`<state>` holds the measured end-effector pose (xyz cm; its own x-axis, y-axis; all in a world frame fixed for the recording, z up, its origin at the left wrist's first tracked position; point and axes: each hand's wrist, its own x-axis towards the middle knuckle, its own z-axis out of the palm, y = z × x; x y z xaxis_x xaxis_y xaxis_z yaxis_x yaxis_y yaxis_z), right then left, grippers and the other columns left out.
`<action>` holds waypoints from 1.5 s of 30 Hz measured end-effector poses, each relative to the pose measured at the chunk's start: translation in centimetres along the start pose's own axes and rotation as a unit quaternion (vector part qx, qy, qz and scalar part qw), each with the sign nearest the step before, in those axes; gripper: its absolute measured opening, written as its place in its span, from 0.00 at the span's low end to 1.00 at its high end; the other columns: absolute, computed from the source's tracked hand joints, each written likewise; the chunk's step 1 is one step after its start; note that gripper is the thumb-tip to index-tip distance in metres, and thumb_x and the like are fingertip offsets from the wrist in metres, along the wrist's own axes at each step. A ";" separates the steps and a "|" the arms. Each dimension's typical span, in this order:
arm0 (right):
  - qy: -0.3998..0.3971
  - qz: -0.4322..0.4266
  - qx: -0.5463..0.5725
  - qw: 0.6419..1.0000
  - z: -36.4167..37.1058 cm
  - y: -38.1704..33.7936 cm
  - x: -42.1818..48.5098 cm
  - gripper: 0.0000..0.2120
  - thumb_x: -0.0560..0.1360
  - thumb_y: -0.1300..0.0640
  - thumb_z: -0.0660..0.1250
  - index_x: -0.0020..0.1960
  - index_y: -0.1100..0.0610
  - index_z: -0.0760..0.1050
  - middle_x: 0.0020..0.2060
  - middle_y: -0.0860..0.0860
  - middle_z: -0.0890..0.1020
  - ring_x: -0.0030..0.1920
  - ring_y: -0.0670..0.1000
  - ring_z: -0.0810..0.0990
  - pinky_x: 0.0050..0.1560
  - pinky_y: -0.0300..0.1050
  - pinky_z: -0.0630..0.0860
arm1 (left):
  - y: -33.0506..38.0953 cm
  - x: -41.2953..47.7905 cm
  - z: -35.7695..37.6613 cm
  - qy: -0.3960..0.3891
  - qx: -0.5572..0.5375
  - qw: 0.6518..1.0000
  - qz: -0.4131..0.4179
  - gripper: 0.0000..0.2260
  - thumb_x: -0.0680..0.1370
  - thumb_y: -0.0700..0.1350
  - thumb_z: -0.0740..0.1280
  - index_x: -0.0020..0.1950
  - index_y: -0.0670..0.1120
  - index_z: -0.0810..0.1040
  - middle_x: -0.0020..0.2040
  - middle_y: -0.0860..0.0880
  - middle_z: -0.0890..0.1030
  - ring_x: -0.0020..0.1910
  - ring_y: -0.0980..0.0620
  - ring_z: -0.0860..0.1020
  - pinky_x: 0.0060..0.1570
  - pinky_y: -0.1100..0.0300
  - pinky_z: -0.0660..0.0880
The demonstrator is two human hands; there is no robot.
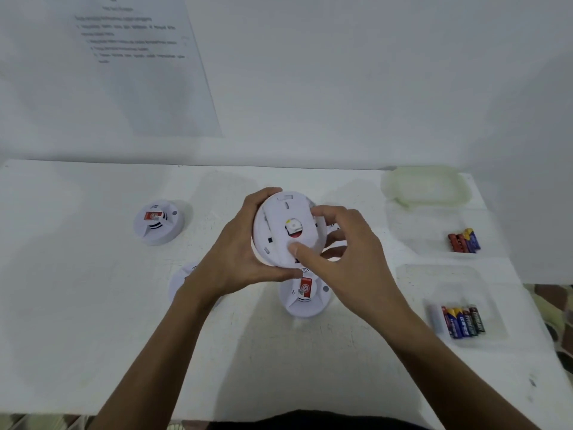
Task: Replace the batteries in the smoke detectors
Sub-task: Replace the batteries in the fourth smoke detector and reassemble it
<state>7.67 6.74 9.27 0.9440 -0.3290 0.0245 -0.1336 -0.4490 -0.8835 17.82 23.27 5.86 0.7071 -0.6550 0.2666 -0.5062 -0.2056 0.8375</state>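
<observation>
A white round smoke detector (pixel 286 217) is held above the table with its back plate facing me. My left hand (pixel 231 252) grips its left rim. My right hand (pixel 344 246) curls round its right rim, thumb pressing on the back plate. A second detector (pixel 158 221) sits face up at the left. A third (pixel 305 294) lies just below my hands, and a fourth (pixel 183 276) is mostly hidden under my left wrist. Two clear trays at the right hold batteries: a far tray (pixel 464 240) and a near tray (pixel 462 319).
A translucent container lid (pixel 426 187) lies at the back right of the white table (pixel 77 290). A printed sheet (pixel 133 57) hangs on the white wall behind. The table's right edge falls off beside the trays onto a patterned floor.
</observation>
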 end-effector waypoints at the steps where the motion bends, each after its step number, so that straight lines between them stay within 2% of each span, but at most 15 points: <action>1: 0.003 -0.007 -0.013 1.000 0.0 0.1 -0.1 0.25 0.68 0.45 0.76 0.62 0.45 0.72 0.59 0.45 0.75 0.52 0.46 0.79 0.46 0.43 0.82 | -0.1 0.0 0.1 -0.006 0.012 1.000 -0.001 0.48 0.58 0.44 0.82 0.71 0.47 0.60 0.68 0.57 0.68 0.66 0.59 0.69 0.61 0.70 0.68; 5: -0.003 -0.017 -0.023 1.000 -0.3 0.4 -0.3 0.26 0.68 0.44 0.76 0.61 0.42 0.70 0.58 0.45 0.73 0.53 0.46 0.78 0.48 0.39 0.81 | -0.6 -0.1 0.8 -0.024 0.033 0.999 -0.006 0.49 0.58 0.49 0.82 0.73 0.48 0.60 0.71 0.54 0.66 0.68 0.58 0.66 0.67 0.64 0.65; 7: -0.005 -0.014 -0.022 1.000 -0.2 0.4 -0.6 0.31 0.67 0.43 0.76 0.67 0.44 0.69 0.60 0.45 0.71 0.57 0.47 0.76 0.53 0.44 0.80 | -0.2 -0.2 1.0 -0.015 0.024 1.000 0.008 0.47 0.60 0.57 0.79 0.73 0.56 0.59 0.71 0.61 0.66 0.69 0.59 0.66 0.67 0.63 0.65; 9: -0.003 -0.011 -0.033 0.999 0.0 0.2 -0.9 0.37 0.65 0.41 0.76 0.70 0.43 0.66 0.61 0.44 0.68 0.61 0.46 0.72 0.56 0.46 0.80 | 0.9 0.0 1.2 0.001 0.018 1.000 0.023 0.39 0.63 0.61 0.76 0.69 0.66 0.60 0.66 0.70 0.66 0.66 0.64 0.67 0.64 0.69 0.65; 13: 0.009 -0.002 -0.034 0.999 0.5 -0.1 -1.1 0.39 0.65 0.41 0.77 0.70 0.44 0.64 0.62 0.44 0.64 0.65 0.47 0.69 0.60 0.50 0.77 | 2.7 0.9 1.6 0.014 0.007 0.998 0.056 0.36 0.60 0.44 0.78 0.60 0.67 0.67 0.56 0.73 0.71 0.56 0.70 0.71 0.54 0.76 0.67; 16: 0.014 -0.020 -0.060 0.998 0.4 -0.1 -0.9 0.38 0.65 0.40 0.76 0.70 0.44 0.64 0.61 0.44 0.63 0.64 0.48 0.70 0.58 0.49 0.78 | 2.0 0.6 1.8 0.018 0.003 0.998 0.057 0.37 0.62 0.50 0.76 0.65 0.69 0.63 0.60 0.71 0.70 0.60 0.67 0.71 0.58 0.73 0.66; 20: 0.022 -0.050 -0.088 0.995 0.1 -0.2 -0.7 0.36 0.66 0.38 0.74 0.69 0.42 0.63 0.58 0.42 0.63 0.62 0.45 0.70 0.51 0.44 0.80 | 1.0 0.0 2.0 0.038 0.021 0.999 0.021 0.34 0.64 0.68 0.71 0.67 0.72 0.60 0.64 0.71 0.67 0.65 0.64 0.68 0.62 0.65 0.66; 24: -0.003 -0.060 -0.106 0.993 -0.2 -0.3 -0.7 0.35 0.65 0.36 0.68 0.69 0.38 0.61 0.57 0.40 0.60 0.60 0.43 0.67 0.49 0.36 0.74 | 0.3 0.0 2.2 0.031 0.021 0.999 0.019 0.41 0.62 0.60 0.76 0.70 0.55 0.62 0.68 0.61 0.68 0.67 0.56 0.69 0.65 0.61 0.67; 27: -0.008 -0.057 -0.132 0.990 -0.6 -0.4 -0.6 0.36 0.66 0.37 0.71 0.69 0.42 0.62 0.59 0.43 0.62 0.60 0.44 0.66 0.52 0.40 0.74 | 0.3 -0.1 2.3 0.022 0.011 0.999 0.025 0.41 0.62 0.57 0.76 0.71 0.56 0.61 0.68 0.61 0.68 0.67 0.56 0.68 0.64 0.64 0.65; 31: -0.020 -0.019 -0.131 0.991 -1.4 -1.3 0.0 0.26 0.67 0.43 0.75 0.56 0.47 0.64 0.53 0.42 0.62 0.56 0.43 0.63 0.47 0.30 0.67 | 1.1 0.2 2.4 0.025 0.027 0.998 0.052 0.38 0.64 0.60 0.75 0.70 0.60 0.60 0.67 0.68 0.66 0.66 0.62 0.68 0.63 0.67 0.66; 35: -0.031 0.002 -0.043 0.999 -1.7 -1.7 0.7 0.11 0.71 0.50 0.72 0.44 0.48 0.70 0.54 0.45 0.69 0.57 0.45 0.71 0.44 0.27 0.67 | 1.2 0.1 2.2 0.008 0.037 0.999 0.021 0.39 0.63 0.63 0.75 0.69 0.67 0.58 0.65 0.68 0.67 0.64 0.65 0.68 0.62 0.69 0.67; 38: 0.005 -0.024 0.004 1.000 -1.8 -1.6 0.4 0.09 0.72 0.52 0.72 0.42 0.47 0.71 0.51 0.46 0.73 0.53 0.43 0.74 0.47 0.25 0.69 | 1.0 0.1 1.9 0.013 0.040 0.999 0.009 0.42 0.61 0.59 0.77 0.70 0.60 0.59 0.65 0.66 0.67 0.65 0.63 0.68 0.62 0.68 0.67; 40: 0.020 -0.030 0.063 0.997 -2.6 -1.5 0.2 0.06 0.74 0.54 0.72 0.44 0.52 0.74 0.48 0.48 0.78 0.49 0.44 0.78 0.50 0.32 0.73 | 0.6 -0.1 1.7 0.029 0.032 0.999 0.007 0.43 0.61 0.57 0.78 0.70 0.58 0.60 0.67 0.64 0.67 0.66 0.58 0.69 0.63 0.67 0.67; 42: 0.010 -0.019 0.137 0.990 -3.9 -1.2 0.2 0.05 0.75 0.57 0.71 0.44 0.56 0.76 0.43 0.52 0.82 0.44 0.51 0.81 0.45 0.41 0.76 | 0.4 -0.5 1.5 0.039 0.028 0.999 -0.011 0.44 0.60 0.56 0.79 0.70 0.60 0.59 0.67 0.59 0.68 0.67 0.54 0.69 0.63 0.64 0.69; 45: 0.011 0.003 0.151 0.989 -5.5 0.8 0.4 0.03 0.75 0.61 0.71 0.43 0.59 0.77 0.40 0.56 0.83 0.40 0.57 0.81 0.40 0.47 0.75 | -0.1 -0.9 1.4 0.040 0.040 0.998 -0.022 0.44 0.60 0.58 0.78 0.70 0.59 0.59 0.67 0.61 0.67 0.67 0.58 0.69 0.62 0.68 0.67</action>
<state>6.30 1.64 11.18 0.9360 -0.3510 0.0269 -0.0395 -0.1805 -0.9828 16.55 22.82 4.90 0.7648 -0.5845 0.2711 -0.5101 -0.2922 0.8090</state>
